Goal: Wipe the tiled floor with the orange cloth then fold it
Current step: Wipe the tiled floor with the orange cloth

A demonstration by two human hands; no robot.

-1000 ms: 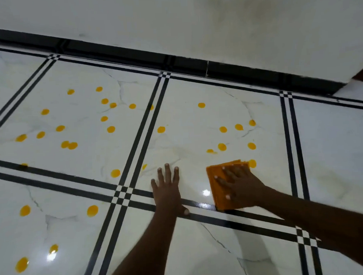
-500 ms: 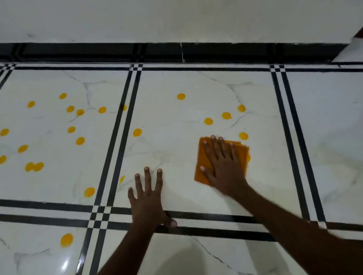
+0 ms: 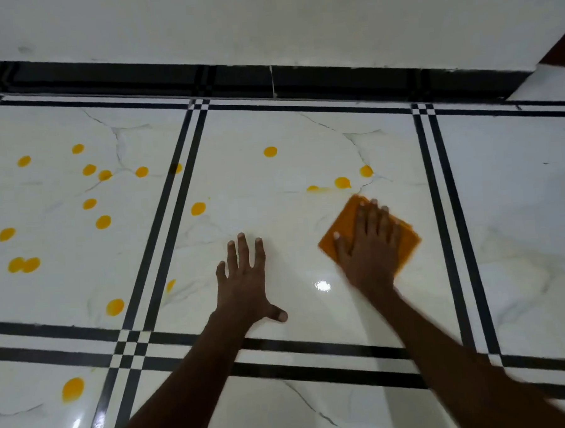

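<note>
Right hand (image 3: 368,252): grip flat, fingers spread — pressed on the orange cloth (image 3: 344,230).
Left hand (image 3: 245,281): grip empty, splayed on the tiled floor (image 3: 273,188), left of the cloth.
Yellow spots (image 3: 341,182): nearest just beyond the cloth — most far left.

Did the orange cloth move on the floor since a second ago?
Yes. The cloth under the right hand slid away from the near black tile lines, toward the wall, up to the yellow spots.
</note>
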